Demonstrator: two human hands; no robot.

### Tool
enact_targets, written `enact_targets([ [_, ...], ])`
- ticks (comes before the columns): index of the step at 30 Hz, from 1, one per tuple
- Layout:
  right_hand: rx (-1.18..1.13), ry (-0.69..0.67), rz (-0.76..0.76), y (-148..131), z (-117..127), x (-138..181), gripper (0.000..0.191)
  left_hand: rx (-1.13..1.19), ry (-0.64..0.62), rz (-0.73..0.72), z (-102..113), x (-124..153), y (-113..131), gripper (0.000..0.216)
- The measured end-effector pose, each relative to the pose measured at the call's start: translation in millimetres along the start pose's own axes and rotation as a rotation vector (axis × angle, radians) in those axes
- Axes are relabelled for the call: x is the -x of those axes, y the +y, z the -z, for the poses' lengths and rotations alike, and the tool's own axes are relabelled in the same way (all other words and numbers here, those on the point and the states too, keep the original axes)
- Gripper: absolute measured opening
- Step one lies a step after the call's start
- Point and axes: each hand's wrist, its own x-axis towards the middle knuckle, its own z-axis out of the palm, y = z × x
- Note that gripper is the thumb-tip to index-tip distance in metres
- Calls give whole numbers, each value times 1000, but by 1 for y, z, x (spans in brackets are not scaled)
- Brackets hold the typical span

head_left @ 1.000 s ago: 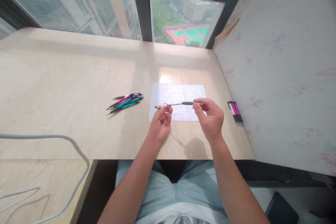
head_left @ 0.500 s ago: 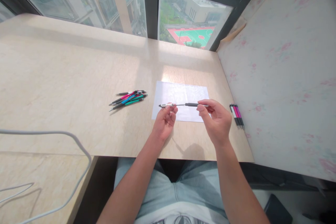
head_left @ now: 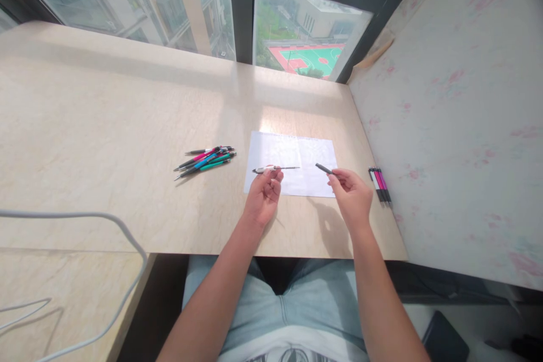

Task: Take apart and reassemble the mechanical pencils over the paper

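Note:
My left hand [head_left: 263, 195] is closed on the white upper part of a pen [head_left: 263, 169], whose thin bare refill [head_left: 291, 168] sticks out to the right. My right hand [head_left: 353, 195] pinches a black pen grip barrel [head_left: 323, 168], tilted with its free end up and to the left. A gap separates the refill's end from the barrel. Both parts are held above a white sheet of paper [head_left: 314, 153] on the table.
Several coloured pens [head_left: 206, 161] lie in a loose pile left of the paper. By the papered wall [head_left: 458, 124], several more pens [head_left: 380, 186] lie side by side. A grey cable [head_left: 106, 216] loops over the left front of the table [head_left: 106, 141]. Windows [head_left: 314, 34] stand behind.
The black barrel has come away from the refill's end toward the right and tilted. My right hand has moved slightly down and turned; my left hand keeps the white part.

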Motion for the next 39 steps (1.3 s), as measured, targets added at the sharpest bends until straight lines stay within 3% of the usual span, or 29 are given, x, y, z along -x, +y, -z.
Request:
enact_targets([
  [6,342,65,45,35,-7,-7,26,-36,1,-26,1,-2,-1,6],
  [15,630,164,104,37,-35,-26,16,-84,5,-29,0,-1,-2,8],
  [20,788,90,59,36,-46,-20,12,-77,-5,-28,1,-2,-2,6],
  [39,790,26,-5,35,-46,-16,16,-118,8,-26,1,-2,-5,7],
])
